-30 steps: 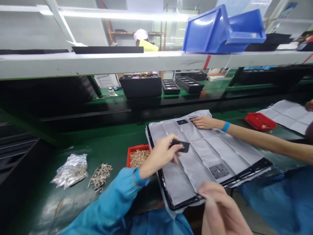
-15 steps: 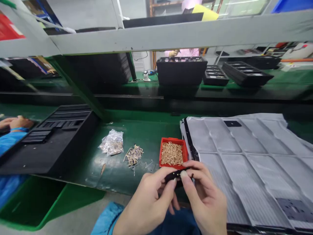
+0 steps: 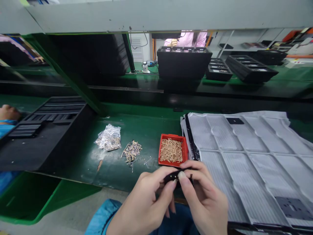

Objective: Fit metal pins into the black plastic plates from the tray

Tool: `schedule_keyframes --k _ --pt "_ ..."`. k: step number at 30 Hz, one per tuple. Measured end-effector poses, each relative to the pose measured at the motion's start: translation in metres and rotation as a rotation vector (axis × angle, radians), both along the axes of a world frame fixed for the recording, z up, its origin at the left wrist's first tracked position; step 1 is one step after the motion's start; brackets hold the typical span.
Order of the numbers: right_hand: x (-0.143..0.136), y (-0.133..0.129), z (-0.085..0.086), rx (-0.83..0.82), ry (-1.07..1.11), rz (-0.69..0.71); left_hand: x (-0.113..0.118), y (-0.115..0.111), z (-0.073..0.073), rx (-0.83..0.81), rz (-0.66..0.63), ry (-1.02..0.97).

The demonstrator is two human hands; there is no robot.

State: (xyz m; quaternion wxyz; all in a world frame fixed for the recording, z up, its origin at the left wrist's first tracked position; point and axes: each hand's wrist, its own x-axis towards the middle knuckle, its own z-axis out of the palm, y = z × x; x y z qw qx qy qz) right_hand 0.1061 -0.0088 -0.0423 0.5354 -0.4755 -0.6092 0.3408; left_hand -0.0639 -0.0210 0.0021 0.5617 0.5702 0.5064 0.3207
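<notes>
Between my two hands, just in front of the table's near edge, is a small black part (image 3: 171,176) with tiny bright spots along its side. My left hand (image 3: 149,199) pinches its left end between thumb and fingers. With thumb and fingertips, my right hand (image 3: 204,192) grips the other end. My fingers cover much of the part, so its full shape is hidden. Right behind my hands stands a red tray (image 3: 160,162) of small tan pins (image 3: 171,150). Left of it lie a loose pile of small metal pieces (image 3: 132,150) and clear plastic bags (image 3: 109,137) of small parts.
A white-covered compartment tray (image 3: 220,137) with flat black plates fills the right side. On the left are a large black case (image 3: 58,143) and a green bin (image 3: 70,192). A co-worker's hand (image 3: 9,112) is at far left; another person (image 3: 190,39) works behind a black box (image 3: 184,63).
The view has tilted down, so the overhead beam sits higher in the picture. Both my hands keep hold of the black part, with little visible finger movement.
</notes>
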Motion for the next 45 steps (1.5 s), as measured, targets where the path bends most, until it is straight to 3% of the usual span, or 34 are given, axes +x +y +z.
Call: schedule_keyframes --k 6,12,15,18,20,25,30,37,45 --pt "-0.002 -0.004 0.005 0.060 -0.057 -0.037 0.003 -0.001 0.008 0.113 0.002 0.059" --pt "-0.009 -0.007 0.007 0.196 -0.167 -0.098 0.015 -0.005 -0.001 0.274 0.128 0.093" --pt "-0.008 -0.006 0.003 0.290 -0.257 -0.186 0.017 -0.007 -0.005 0.312 0.163 0.124" --pt "0.000 -0.002 -0.001 0.265 -0.152 -0.322 0.015 -0.007 -0.005 0.276 0.207 0.120" --pt "0.007 0.000 -0.001 0.195 -0.085 -0.285 0.014 -0.006 -0.003 0.209 0.205 0.081" --pt "0.015 -0.001 0.002 0.060 -0.012 -0.015 0.017 -0.006 0.003 0.100 0.252 0.007" --pt "0.010 -0.004 0.002 0.043 0.140 -0.009 0.022 -0.008 0.001 0.099 0.259 -0.062" --pt "0.005 -0.010 0.007 0.085 0.261 0.019 0.033 -0.019 -0.003 0.212 0.420 -0.030" --pt "-0.014 -0.032 0.020 0.130 0.313 -0.085 0.047 -0.017 0.003 0.333 0.589 0.022"
